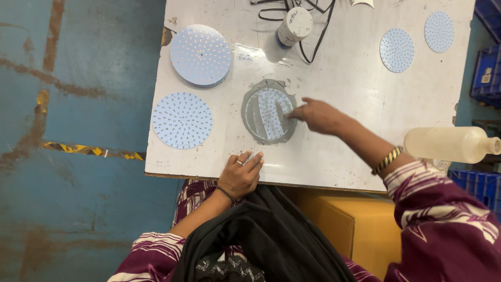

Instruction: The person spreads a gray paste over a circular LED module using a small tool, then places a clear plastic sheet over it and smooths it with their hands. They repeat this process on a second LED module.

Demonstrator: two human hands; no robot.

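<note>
- Our right hand (318, 116) reaches over the white table (344, 94); its fingertips (295, 114) press on the round LED board (269, 115) near the table's middle. The grip is a flat press with fingers drawn together, clasping nothing.
- This LED board lies flat in a ring of grey paste (250, 122), which also smears across part of its face; the white centre shows through in strips.
- Our left hand (241, 175) rests at the near table edge, fingers loosely curled, palm down, holding nothing. A ring sits on one finger and a dark band circles the wrist.
- A stack of LED discs (201, 55) stands at the far left of the table; a single LED disc (181, 120) lies just in front of it, well apart from the pasted board.
- Two smaller LED discs (396, 50) (439, 31) lie at the far right.
- A white cylindrical container (294, 26) stands at the far edge, beside looping black cables (315, 42).
- A translucent plastic bottle (449, 144) lies on its side at the right edge, near our right forearm.
- Blue crates (485, 73) stand to the right of the table.
</note>
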